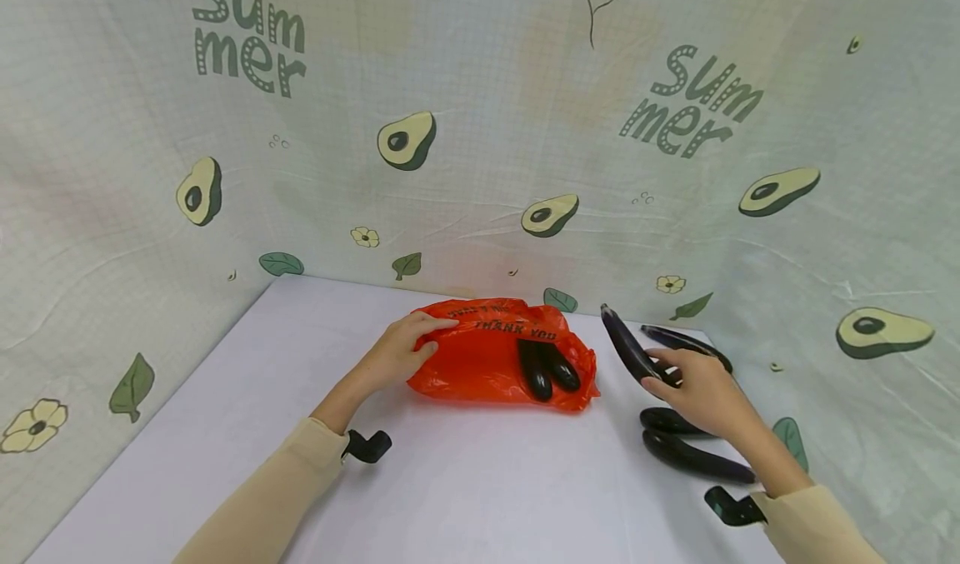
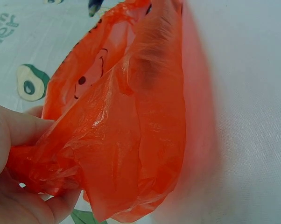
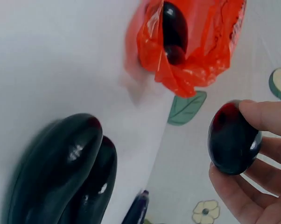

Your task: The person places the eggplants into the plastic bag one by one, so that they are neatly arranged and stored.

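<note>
My left hand (image 1: 401, 351) grips the left end of a red plastic bag (image 1: 468, 368) with black "THANK YOU" print. In the left wrist view, thumb and fingers pinch the bunched film of the bag (image 2: 131, 135). Two dark eggplants (image 1: 536, 372) lie in the bag's right part, near its opening. My right hand (image 1: 701, 389) holds another eggplant (image 1: 628, 347) above the table, right of the bag, its stem end pointing up and left. In the right wrist view, the rounded end of the held eggplant (image 3: 234, 140) faces the camera, with thumb and fingers around it.
Two eggplants (image 1: 693, 457) lie side by side on the white table (image 1: 480, 489), below the right hand. One more eggplant (image 1: 686, 341) lies behind that hand, near the table's right edge. A printed cloth (image 1: 480, 164) with avocados hangs behind and beside the table.
</note>
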A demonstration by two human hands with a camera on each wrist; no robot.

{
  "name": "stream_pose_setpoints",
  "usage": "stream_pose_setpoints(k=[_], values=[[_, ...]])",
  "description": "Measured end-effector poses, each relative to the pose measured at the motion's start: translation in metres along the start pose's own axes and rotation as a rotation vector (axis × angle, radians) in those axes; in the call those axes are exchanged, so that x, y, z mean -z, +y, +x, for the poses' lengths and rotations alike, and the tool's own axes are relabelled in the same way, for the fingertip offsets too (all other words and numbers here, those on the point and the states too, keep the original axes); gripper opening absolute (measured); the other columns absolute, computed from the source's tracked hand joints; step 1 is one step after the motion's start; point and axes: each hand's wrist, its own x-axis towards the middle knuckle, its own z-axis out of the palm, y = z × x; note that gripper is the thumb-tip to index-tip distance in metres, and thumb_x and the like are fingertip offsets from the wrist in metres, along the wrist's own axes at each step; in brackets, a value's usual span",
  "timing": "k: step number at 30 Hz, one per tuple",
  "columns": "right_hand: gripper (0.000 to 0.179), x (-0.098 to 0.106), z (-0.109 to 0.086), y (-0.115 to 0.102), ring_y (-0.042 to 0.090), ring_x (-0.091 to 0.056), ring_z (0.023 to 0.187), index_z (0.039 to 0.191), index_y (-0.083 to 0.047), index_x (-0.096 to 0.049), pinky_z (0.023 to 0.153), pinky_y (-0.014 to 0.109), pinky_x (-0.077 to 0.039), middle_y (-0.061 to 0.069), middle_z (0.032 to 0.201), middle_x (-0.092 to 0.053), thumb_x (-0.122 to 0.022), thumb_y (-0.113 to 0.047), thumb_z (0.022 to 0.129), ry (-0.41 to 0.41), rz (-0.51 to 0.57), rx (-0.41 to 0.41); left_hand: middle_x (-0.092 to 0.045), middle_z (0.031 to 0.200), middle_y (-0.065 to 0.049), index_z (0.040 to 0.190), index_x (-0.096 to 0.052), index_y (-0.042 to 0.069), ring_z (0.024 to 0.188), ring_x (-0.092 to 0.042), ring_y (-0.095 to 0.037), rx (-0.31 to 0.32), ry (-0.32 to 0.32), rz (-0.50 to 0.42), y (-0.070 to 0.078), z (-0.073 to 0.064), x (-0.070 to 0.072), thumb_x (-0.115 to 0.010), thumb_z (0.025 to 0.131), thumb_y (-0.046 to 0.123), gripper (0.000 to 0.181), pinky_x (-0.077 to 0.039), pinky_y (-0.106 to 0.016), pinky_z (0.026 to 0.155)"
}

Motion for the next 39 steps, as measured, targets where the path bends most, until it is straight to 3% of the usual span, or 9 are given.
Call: stream_pose_setpoints(k=[9,22,29,35,39], values=[[0.05,0.003,-0.006,-0.021,0.018,-0.069,0.08,0.132,0.001,-0.071,0.06,0.026,-0.055,0.007,0.099,-0.076,-0.085,-0.025,0.091,-0.005,0.052,0.034,-0.06,0.143,-0.012,0.151,-0.062,0.02,0.129,-0.058,-0.032,0.0,0.007,0.003,-0.003,0.001,-0.001,-0.065,0.103,0.001,0.052,-0.055,-0.052,0.106],[0.05,0.001,-0.014,-0.038,0.01,-0.07,0.079,0.136,-0.001,-0.07,0.064,0.022,-0.059,0.004,0.105,-0.075,-0.084,-0.024,0.093,-0.074,0.181,0.077,-0.062,0.14,-0.011,0.151,-0.062,0.021,0.123,-0.059,-0.029,-0.003,0.009,0.008,-0.002,0.001,0.001,-0.065,0.103,0.001,0.052,-0.056,-0.049,0.105],[0.05,0.0,-0.02,-0.045,0.009,-0.071,0.081,0.136,-0.004,-0.07,0.068,0.023,-0.06,0.002,0.106,-0.075,-0.084,-0.024,0.093,-0.116,0.205,0.091,-0.063,0.137,-0.012,0.149,-0.064,0.017,0.107,-0.058,-0.027,-0.043,0.027,0.026,-0.003,0.001,0.0,-0.066,0.101,-0.002,0.051,-0.055,-0.042,0.093],[0.051,-0.003,-0.019,-0.049,0.009,-0.068,0.082,0.136,-0.005,-0.071,0.069,0.023,-0.059,0.001,0.108,-0.074,-0.084,-0.028,0.093,-0.209,0.235,0.086,-0.062,0.142,-0.012,0.149,-0.063,0.019,0.118,-0.06,-0.028,-0.032,0.024,0.028,-0.002,0.002,-0.001,-0.066,0.102,0.0,0.051,-0.057,-0.046,0.101],[0.049,-0.008,-0.018,-0.05,0.009,-0.068,0.084,0.135,-0.007,-0.072,0.07,0.023,-0.059,0.0,0.108,-0.074,-0.084,-0.027,0.093,-0.228,0.243,0.116,-0.06,0.145,-0.013,0.15,-0.063,0.02,0.129,-0.058,-0.032,-0.02,0.019,0.015,0.0,0.001,-0.001,-0.065,0.103,0.001,0.051,-0.054,-0.051,0.107]])
